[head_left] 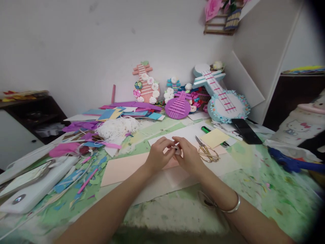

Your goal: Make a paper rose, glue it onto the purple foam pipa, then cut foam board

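Here, both hands (pixel 190 156), holding small pale piece (pixel 177 150), scissors (pixel 204 149) nearby.

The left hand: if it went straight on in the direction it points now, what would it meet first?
Probably the right hand, which faces the left hand closely, with a small pale piece between them; depth is hard to judge from one view.

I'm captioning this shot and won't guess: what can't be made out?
Small pale piece, head view: full shape, hidden by the left hand and right hand.
Pink flower, head view: cut off by the top edge.
Blue tool, head view: right end, blurred near the frame's edge.
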The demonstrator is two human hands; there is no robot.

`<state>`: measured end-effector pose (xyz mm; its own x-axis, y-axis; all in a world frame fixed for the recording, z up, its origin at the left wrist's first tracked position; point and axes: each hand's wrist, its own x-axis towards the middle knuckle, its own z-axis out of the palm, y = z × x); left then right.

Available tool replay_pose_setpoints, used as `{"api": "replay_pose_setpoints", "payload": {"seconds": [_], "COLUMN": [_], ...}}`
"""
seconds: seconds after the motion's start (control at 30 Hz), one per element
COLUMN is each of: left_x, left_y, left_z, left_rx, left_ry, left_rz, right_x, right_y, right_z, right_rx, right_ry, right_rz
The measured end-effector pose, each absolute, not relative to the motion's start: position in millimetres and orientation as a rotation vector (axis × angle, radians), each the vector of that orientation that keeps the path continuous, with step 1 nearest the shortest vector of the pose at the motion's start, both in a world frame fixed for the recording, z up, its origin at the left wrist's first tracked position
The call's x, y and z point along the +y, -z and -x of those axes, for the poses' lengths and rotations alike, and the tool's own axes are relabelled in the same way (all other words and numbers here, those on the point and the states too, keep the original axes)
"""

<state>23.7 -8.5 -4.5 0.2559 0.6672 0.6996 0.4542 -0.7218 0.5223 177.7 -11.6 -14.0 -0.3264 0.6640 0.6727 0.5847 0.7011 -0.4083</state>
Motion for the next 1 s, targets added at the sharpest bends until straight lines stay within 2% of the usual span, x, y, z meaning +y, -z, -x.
{"api": "replay_pose_setpoints", "payload": {"seconds": [0.23,0.47,0.7,1.0], "left_x": [-12.9,-10.2,-4.6,-1.4], "left_y": [0.4,1.2,0.3,-0.2], "left_z": [-21.7,-24.6,-21.4,-22.2], "left_rx": [0.851,1.041,0.96,0.928], "left_ry": [-1.409,-1.42,-1.307,-1.309], "left_rz": [-2.38,-2.081,-1.588,-1.46], "right_x": [-12.8,-14.7,-9.1,-6.5], "right_y": [10.8,2.9,4.8,4.9], "right_z": [-177.5,-177.7,-179.6,-179.1], "right_rx": [-1.981,-1.908,-1.726,-1.583], "right_ry": [-0.171,-0.297,-0.652,-0.983], "right_rz": [0.952,1.052,1.071,0.958]}}
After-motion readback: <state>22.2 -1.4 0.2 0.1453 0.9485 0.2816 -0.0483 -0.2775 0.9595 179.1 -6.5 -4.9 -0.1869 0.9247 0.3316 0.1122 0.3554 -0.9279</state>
